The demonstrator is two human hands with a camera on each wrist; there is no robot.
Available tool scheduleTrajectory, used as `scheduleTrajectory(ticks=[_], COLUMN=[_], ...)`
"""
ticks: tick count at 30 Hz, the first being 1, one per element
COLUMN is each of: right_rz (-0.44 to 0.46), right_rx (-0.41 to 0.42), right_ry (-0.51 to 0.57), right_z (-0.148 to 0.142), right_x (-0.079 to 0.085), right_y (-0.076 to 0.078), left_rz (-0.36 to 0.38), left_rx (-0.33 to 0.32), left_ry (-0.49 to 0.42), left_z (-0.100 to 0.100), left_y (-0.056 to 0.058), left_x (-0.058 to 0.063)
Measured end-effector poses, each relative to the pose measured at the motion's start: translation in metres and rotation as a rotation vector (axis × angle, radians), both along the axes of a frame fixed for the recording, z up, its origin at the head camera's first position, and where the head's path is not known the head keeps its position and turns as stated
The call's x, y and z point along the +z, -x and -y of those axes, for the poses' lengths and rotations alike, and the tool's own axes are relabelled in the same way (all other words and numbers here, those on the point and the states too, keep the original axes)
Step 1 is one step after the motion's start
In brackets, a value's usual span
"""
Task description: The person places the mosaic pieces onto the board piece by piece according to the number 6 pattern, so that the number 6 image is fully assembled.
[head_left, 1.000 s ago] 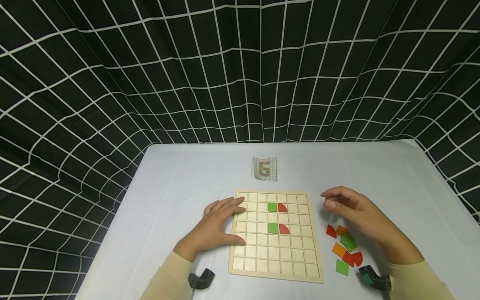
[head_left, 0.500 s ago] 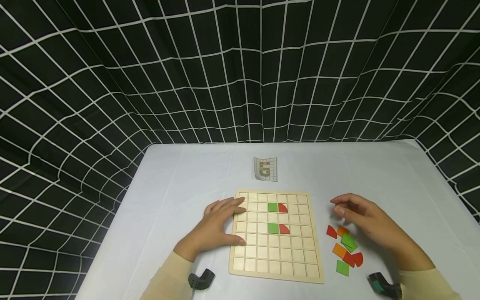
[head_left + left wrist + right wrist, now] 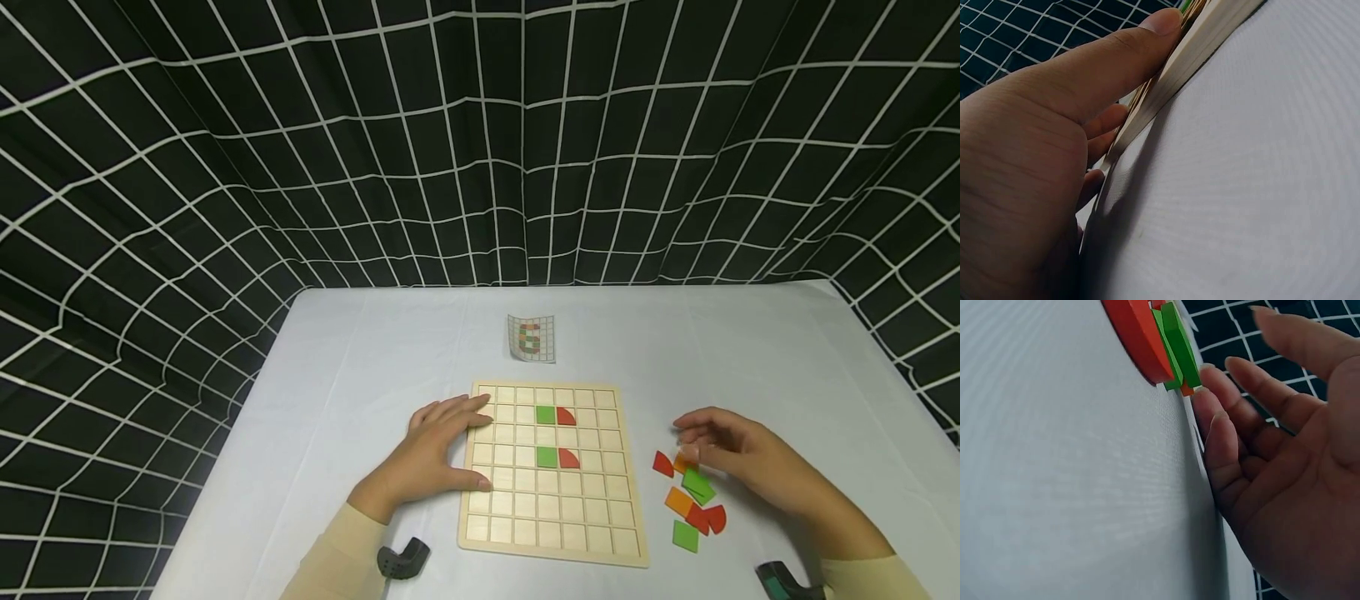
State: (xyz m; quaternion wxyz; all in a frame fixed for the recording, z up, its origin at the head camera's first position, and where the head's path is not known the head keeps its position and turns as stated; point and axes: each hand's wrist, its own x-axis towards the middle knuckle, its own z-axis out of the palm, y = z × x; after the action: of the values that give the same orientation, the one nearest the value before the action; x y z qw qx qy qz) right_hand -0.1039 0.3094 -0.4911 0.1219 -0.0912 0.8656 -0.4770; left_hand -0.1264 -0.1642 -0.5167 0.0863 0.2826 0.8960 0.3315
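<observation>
My left hand (image 3: 431, 457) rests on the left edge of a wooden grid board (image 3: 517, 505), fingers spread and thumb on the rim. Two green squares (image 3: 547, 457) sit in the board's cells, each with a red quarter-circle tile (image 3: 569, 458) to its right. My right hand (image 3: 738, 454) hovers beside the loose tiles right of the board, fingers loosely bent and holding nothing. Its thumb overlaps the far orange tile (image 3: 682, 464) in the head view. Stacked green tiles (image 3: 699, 485) lie just nearer. In the right wrist view, the fingertips are close to a green tile (image 3: 1180, 347).
A small printed card (image 3: 532, 339) with a coloured grid pattern lies behind the board. More loose tiles lie at the right: a red quarter (image 3: 663, 464), an orange square (image 3: 678, 502), a green square (image 3: 686, 536) and red pieces (image 3: 716, 518). A black gridded curtain (image 3: 450, 150) surrounds the white table.
My right hand has moved to the right and toward me, from beside the board's far right corner to the loose tiles. The left hand and the board have stayed put.
</observation>
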Motion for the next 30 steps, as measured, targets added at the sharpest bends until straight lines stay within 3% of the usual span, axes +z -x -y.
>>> scheduleTrajectory(ticks=[6,16,30], right_rz=[-0.006,-0.013,-0.045], right_rx=[0.013,0.085,0.018], right_ry=[-0.093,-0.252,-0.305], right_z=[0.0,0.002,0.004], right_x=[-0.005,0.001,0.002], right_y=[-0.002,-0.009,-0.012], left_rz=[-0.002,0.001,0.005], left_rx=[-0.001,0.001,-0.004], left_ry=[-0.019,-0.014,-0.01], left_z=[0.001,0.0,0.0], left_y=[0.0,0.0,0.0], left_x=[0.0,-0.001,0.0])
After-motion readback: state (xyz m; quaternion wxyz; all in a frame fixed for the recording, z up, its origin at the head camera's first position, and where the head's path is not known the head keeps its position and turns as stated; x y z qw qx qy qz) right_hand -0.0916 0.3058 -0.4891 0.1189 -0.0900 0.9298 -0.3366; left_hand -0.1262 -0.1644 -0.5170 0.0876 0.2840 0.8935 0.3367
